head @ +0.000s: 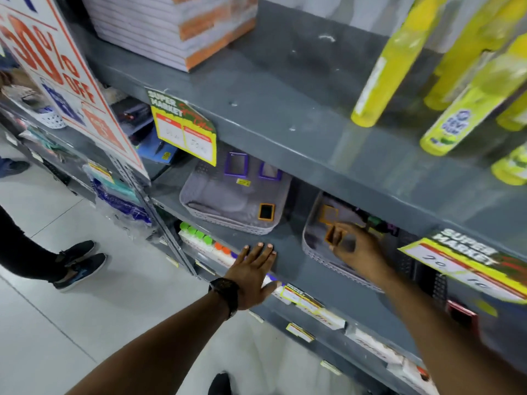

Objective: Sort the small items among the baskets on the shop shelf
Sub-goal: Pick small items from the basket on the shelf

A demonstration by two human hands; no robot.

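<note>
Two grey plastic baskets stand on the middle shelf. The left basket (199,208) holds two purple frames (236,165) at its back and one orange frame (266,212) at its front right corner. The right basket (312,246) holds another orange frame (328,214) and several dark and green items further back. My right hand (358,248) is inside the right basket, fingers closed on a small orange frame (330,235). My left hand (253,273) lies flat on the shelf front between the baskets, fingers spread, a black watch on its wrist.
The shelf above carries yellow bottles (379,72) and a stack of boxes (174,27). Yellow price tags (185,129) hang from the shelf edges. The shelf below holds colour-capped items (199,235). Another person's legs and shoes (77,260) stand at the left on the tiled floor.
</note>
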